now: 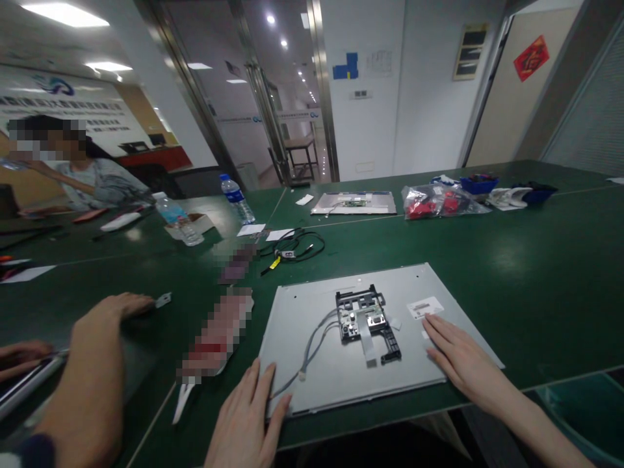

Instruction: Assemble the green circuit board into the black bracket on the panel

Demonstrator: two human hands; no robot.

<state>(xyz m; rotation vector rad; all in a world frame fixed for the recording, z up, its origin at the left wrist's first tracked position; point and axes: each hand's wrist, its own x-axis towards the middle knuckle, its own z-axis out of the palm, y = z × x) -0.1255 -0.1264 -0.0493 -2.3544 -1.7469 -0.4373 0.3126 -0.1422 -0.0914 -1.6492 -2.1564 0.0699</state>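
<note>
A flat grey display panel (302, 338) lies back side up at the table's near edge. On its middle sits a black plastic bracket (392, 348) with a small circuit board (361, 320), and a grey cable (312, 348) runs from it to the panel's lower left. My left hand (248, 416) rests at the panel's near left corner, fingers spread. Over on the right side, my right hand (455, 357) lies flat on the panel, its fingertips at a white label (424, 307). Neither hand grasps anything.
A hand fan (219, 335) lies left of the panel, beside a co-worker's arm (100, 364). Farther back are a coiled black cable (292, 250), water bottles (236, 200), another panel (353, 203) and a plastic bag of red items (439, 201). Another person (97, 175) sits far left.
</note>
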